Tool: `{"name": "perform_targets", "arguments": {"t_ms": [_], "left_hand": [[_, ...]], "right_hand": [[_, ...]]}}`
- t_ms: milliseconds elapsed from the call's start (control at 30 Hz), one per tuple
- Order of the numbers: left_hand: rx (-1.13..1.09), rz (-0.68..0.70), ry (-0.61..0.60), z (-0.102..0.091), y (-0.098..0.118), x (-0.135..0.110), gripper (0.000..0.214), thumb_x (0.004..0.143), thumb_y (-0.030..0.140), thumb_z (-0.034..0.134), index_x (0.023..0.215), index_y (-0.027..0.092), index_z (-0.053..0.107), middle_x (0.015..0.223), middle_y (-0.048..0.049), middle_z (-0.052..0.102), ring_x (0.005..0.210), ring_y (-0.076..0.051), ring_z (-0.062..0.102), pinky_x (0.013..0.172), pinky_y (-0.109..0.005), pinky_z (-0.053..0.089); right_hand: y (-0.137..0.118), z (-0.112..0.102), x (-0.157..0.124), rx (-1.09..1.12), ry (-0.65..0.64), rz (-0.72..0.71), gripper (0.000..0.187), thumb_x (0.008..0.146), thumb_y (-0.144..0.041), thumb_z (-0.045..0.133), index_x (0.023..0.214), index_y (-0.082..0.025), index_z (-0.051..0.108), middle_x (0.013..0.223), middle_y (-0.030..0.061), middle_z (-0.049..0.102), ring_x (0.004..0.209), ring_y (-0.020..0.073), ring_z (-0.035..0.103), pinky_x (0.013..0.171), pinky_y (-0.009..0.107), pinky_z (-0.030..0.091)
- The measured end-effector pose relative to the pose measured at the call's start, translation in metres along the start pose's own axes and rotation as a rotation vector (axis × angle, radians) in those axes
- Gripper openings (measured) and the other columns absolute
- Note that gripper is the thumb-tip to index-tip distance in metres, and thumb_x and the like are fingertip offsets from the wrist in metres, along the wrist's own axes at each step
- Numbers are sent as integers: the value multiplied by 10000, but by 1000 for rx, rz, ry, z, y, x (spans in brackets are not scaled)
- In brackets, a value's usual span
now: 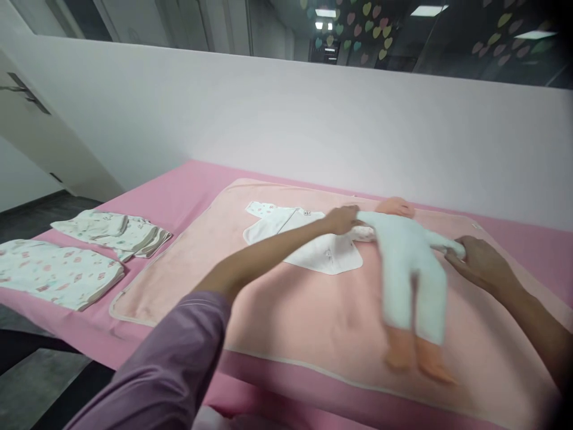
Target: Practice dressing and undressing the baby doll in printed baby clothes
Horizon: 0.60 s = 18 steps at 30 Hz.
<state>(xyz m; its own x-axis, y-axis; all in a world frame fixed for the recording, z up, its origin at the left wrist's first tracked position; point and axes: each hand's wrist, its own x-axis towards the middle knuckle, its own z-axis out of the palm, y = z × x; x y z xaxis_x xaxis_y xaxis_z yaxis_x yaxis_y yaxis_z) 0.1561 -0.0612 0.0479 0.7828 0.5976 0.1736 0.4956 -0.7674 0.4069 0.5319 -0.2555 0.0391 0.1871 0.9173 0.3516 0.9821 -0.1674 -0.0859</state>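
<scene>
A baby doll point(403, 257) with a white cloth body and orange-brown head and feet is held between my two hands, its feet toward me. My left hand point(344, 220) is closed around one of its arms, reaching across the white baby shirt point(308, 239). On the other side, my right hand point(481, 260) grips the end of the other arm. The doll is slightly blurred. Beneath it lies a peach blanket point(188, 269), and the shirt is spread open on that blanket to the left of the doll, its near sleeve partly hidden by my left hand.
Folded printed baby clothes point(111, 233) and another folded printed garment point(58, 272) lie at the left on the pink table cover point(179, 179). A white wall point(313, 125) with a window above borders the far edge. A door point(36, 113) stands at far left.
</scene>
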Motion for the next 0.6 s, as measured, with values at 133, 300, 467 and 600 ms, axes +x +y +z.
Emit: {"name": "perform_targets", "arguments": {"t_ms": [133, 300, 467, 600], "left_hand": [[-104, -122, 16, -57, -96, -67, 443, 1016, 539, 496, 1244, 169, 576, 1338, -146, 671, 1187, -294, 638, 1006, -361, 467], [-84, -318, -19, -83, -164, -116, 462, 976, 553, 547, 1274, 201, 569, 1287, -124, 686, 1110, -285, 651, 934, -352, 480], [-24, -363, -35, -75, -190, -141, 422, 1007, 519, 503, 1317, 236, 543, 1214, -101, 702, 1057, -275, 660, 923, -367, 487], [63, -382, 6, -64, -192, -154, 414, 1006, 443, 524, 1361, 233, 542, 1328, -139, 649, 1266, -341, 559, 1072, -484, 426]], "right_hand": [[-93, -8, 29, 40, -173, -17, 281, 944, -515, 552, 1050, -282, 436, 810, 94, 681, 622, 250, 585, 639, 392, 378], [-186, 13, 71, 42, -228, -179, 288, 958, -497, 506, 1100, -254, 445, 836, 65, 695, 638, 249, 596, 639, 344, 370], [-202, 60, 91, 141, -339, -218, 369, 980, -507, 492, 1204, -216, 453, 873, 90, 711, 721, 270, 641, 658, 343, 402], [-194, 86, 95, 191, -462, -213, 417, 984, -526, 500, 1231, -190, 497, 978, 133, 719, 812, 276, 661, 720, 363, 461]]}}
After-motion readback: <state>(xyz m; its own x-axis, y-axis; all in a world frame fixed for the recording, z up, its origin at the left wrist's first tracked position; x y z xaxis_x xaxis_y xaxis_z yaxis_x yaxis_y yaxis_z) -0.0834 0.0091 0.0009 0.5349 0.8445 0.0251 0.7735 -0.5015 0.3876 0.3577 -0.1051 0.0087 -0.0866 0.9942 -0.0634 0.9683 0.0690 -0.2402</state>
